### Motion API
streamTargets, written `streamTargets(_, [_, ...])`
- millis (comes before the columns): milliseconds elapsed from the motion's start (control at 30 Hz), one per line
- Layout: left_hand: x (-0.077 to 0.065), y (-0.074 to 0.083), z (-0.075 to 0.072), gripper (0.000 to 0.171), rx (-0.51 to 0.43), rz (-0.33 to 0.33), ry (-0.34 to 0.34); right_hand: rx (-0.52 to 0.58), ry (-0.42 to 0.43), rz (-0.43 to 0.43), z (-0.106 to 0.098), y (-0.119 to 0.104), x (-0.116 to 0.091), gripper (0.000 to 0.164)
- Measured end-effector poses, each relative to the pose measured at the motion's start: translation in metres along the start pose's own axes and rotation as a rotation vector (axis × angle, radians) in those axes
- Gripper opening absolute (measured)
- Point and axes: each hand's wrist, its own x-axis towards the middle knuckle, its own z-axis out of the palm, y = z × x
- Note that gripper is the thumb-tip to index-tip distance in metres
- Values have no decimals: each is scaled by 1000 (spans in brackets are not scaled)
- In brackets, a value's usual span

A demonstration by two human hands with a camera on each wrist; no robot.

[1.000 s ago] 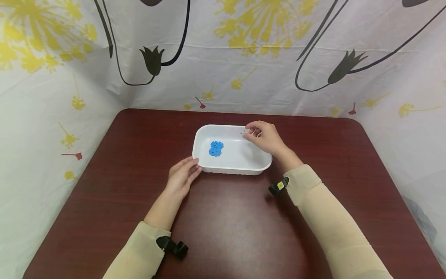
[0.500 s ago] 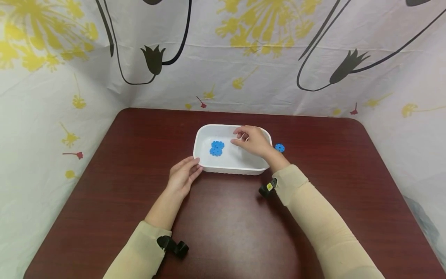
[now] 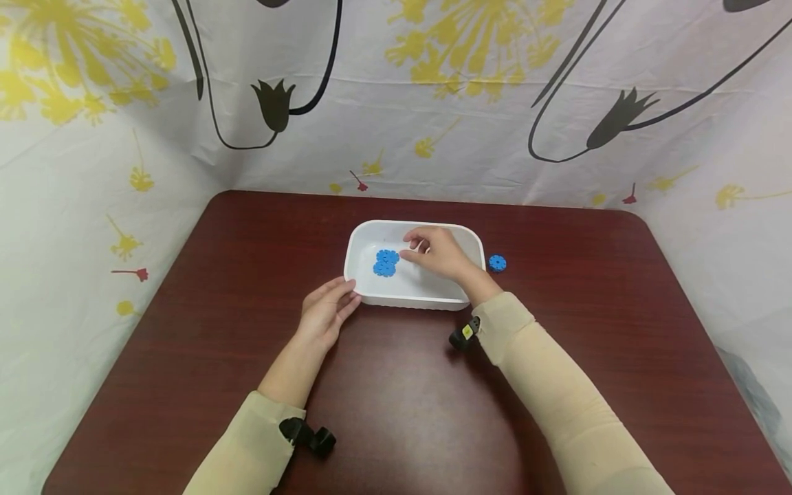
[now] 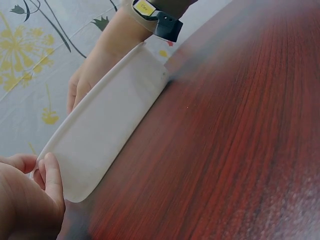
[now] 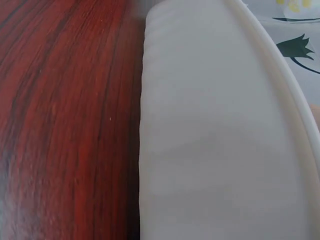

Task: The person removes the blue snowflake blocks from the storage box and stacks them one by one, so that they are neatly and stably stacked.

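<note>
A white plastic tray (image 3: 402, 302) stands on the table, several blue notched discs (image 3: 386, 263) lying together in its left half. My left hand (image 3: 322, 316) holds the tray's near left corner; in the left wrist view its fingers (image 4: 54, 180) pinch the rim. Inside the tray, just right of the discs, hovers my right hand (image 3: 439, 253), fingers loosely bent and thumb apart, nothing visible between them. Another blue notched disc (image 3: 497, 263) lies on the table beside the tray's right end. The right wrist view is mostly filled by the tray's outer wall (image 5: 215, 125).
The dark red wooden table (image 3: 396, 385) has rounded far corners. Behind it and along both sides hangs a white sheet (image 3: 346, 124) with printed flowers. A black wrist camera (image 3: 464, 335) sits at the right cuff, another wrist camera (image 3: 307, 436) at the left.
My right hand has moved left from the tray's far right side toward the blue discs inside. The disc on the table has come into sight as the arm shifted. My left hand stays put.
</note>
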Motion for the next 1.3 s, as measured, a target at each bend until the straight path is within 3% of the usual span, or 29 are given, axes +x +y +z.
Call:
streamTargets(367, [-1,0,0,20,-4,-6,10,-41,-21,4,12,-5,7,28])
streamTargets(700, [-2,0,-1,21,-3,-7,6,-113,-95,75,22,-12,9,29])
streamTargets(1300, [-1,0,-2,23,-3,-18,5,-227,-215,47,34,-9,11,34])
